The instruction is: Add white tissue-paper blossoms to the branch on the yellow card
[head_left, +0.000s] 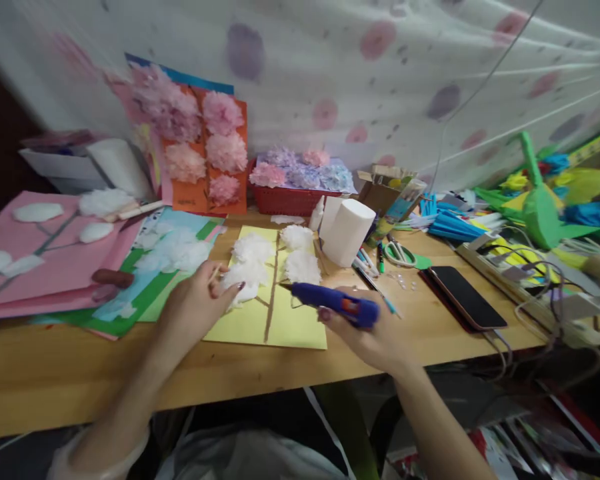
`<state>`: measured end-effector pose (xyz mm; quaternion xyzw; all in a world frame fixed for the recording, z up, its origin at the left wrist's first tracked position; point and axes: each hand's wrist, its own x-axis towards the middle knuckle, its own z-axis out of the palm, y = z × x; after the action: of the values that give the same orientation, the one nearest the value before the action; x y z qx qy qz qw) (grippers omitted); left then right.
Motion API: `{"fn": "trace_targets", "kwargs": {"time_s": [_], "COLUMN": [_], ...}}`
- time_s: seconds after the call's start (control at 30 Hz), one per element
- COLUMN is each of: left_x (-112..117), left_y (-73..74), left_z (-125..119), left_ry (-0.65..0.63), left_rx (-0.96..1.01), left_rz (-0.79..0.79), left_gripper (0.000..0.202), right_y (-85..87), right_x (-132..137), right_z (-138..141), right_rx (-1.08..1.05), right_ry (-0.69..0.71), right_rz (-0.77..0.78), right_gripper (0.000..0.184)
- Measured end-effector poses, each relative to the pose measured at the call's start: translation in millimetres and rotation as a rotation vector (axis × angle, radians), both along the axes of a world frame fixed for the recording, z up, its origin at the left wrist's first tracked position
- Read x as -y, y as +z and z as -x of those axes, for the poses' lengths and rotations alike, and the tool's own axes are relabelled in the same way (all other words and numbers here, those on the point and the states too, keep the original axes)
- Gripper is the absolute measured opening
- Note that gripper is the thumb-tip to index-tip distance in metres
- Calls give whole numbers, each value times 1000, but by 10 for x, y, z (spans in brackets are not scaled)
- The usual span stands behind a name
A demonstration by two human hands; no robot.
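Dark blue plastic glue gun (334, 303): aimed left and slightly away from the body; long axis nearly crosswise; held partly over the right half of the yellow paper sheet (300, 331).
Right hand (375, 343): closed around the glue gun.
Left hand (195, 299): bent at the fingers against a fluffy white paper flower (247, 275); cannot tell whether pinching it.
Yellow paper sheet: flat on the light brown wooden table (225, 370), marked with a brown stem (269, 317).

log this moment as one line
left hand: at white flower | right hand: holding blue glue gun | yellow sheet: on table
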<state>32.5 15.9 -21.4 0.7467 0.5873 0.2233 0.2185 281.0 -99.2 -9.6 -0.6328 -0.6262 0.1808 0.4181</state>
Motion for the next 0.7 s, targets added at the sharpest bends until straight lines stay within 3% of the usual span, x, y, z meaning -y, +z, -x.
{"fn": "trace_targets", "kwargs": {"time_s": [0.1, 0.17, 0.3, 0.7], "left_x": [-127, -189, -258, -310], "left_y": [-107, -159, -175, -222], "left_z": [-118, -121, -38, 28], "left_ry": [-18, -31, -102, -118], "left_rx": [-140, -171, -88, 83], "left_rz": [-35, -65, -18, 31], "left_gripper": [37, 32, 17, 17], "right_y": [-130, -200, -263, -316], "right_x": [-259, -381, -525, -696], "right_z": [201, 278, 363, 498], "right_rx": [-11, -39, -96, -60], "right_ry": [192, 234, 230, 148], "right_rz": [135, 182, 235, 278], "right_gripper": [38, 38, 44, 53]}}
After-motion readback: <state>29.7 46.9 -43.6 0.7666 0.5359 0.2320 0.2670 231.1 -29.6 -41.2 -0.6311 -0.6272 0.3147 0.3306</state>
